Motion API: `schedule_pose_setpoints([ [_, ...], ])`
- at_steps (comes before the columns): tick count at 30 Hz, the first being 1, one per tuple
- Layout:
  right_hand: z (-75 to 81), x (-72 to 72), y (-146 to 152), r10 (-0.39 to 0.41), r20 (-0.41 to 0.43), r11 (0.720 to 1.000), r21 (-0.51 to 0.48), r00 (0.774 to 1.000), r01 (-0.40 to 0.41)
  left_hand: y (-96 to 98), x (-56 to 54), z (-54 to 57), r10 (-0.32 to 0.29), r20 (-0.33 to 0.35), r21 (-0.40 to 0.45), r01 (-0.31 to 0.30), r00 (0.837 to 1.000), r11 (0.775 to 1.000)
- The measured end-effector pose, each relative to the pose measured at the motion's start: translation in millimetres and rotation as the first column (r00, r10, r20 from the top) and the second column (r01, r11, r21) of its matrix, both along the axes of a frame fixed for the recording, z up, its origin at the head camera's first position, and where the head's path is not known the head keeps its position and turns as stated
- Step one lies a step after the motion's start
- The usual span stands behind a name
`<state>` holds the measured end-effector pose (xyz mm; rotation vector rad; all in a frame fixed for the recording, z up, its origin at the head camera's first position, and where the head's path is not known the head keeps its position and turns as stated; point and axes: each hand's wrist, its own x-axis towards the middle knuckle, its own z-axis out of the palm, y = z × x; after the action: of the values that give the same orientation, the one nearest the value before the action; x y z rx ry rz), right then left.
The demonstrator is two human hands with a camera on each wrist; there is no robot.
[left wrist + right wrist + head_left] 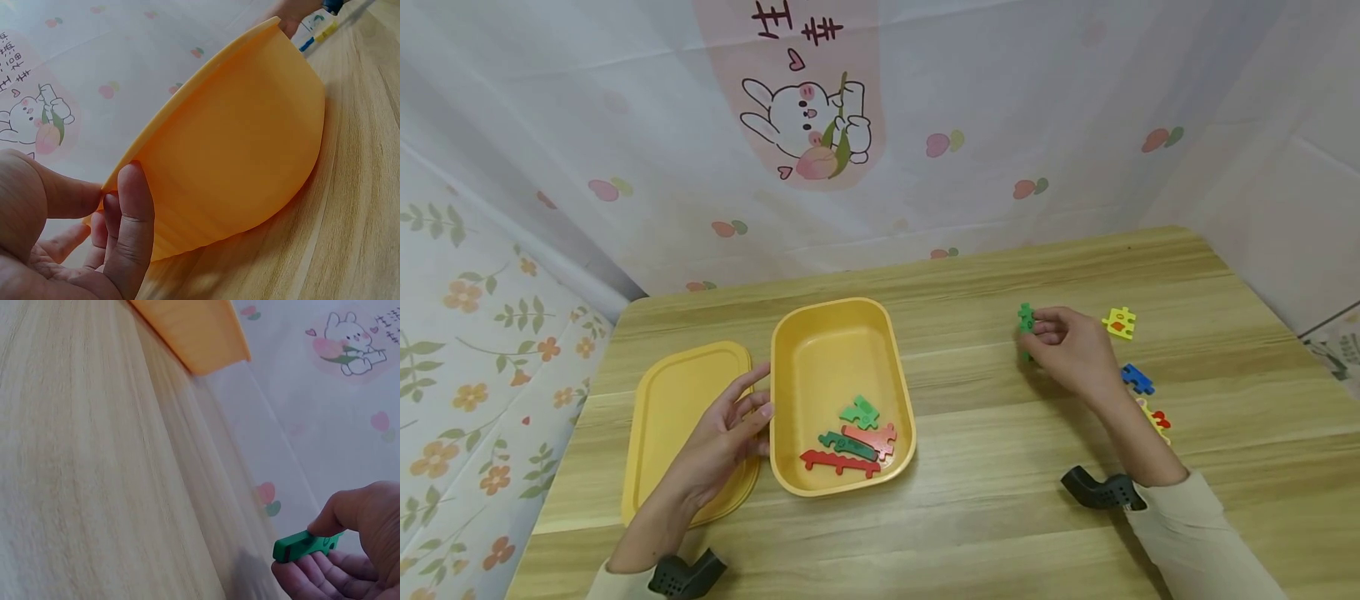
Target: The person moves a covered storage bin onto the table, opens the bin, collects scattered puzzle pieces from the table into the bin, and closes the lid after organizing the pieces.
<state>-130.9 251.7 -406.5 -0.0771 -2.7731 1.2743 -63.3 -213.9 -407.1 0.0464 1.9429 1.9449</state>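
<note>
- Grip of right hand [1072, 350] pinches a green puzzle piece [1026, 317] above the counter [985, 500], toward its far right corner
- Left hand [724, 433] holds the yellow box [827, 362] at its left rim, fingers curled

Pale rabbit-print curtain [985, 92] behind a wood-grain table [977, 508], orange-flowered cloth [482, 367] at left.

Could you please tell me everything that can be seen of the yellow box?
The yellow box is a deep rounded rectangle, smooth and plastic-looking, with a narrow rim. It stands upright and open on the wooden table, to the right of a flat yellow lid. Four puzzle pieces, two reddish and two green, lie inside at the end nearer the person. The left hand holds its left side at the rim; the right hand is apart from it.
</note>
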Motion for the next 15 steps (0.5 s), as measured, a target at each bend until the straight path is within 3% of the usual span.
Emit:
schedule_pose_setpoints([
  [5, 0.4, 0.5, -2.2, 0.018, -0.012, 0.999, -0.027, 1.000, -0.018, 0.6, 0.6, 0.9, -0.001, 0.003, 0.002, 0.001, 1.000, 1.000],
  [15, 7.1, 3.2, -9.2, 0.070, 0.057, 0.994, -0.090, 0.996, -0.065, 0.8, 0.0, 0.1, 0.001, 0.001, -0.001, -0.001, 1.000, 1.000],
])
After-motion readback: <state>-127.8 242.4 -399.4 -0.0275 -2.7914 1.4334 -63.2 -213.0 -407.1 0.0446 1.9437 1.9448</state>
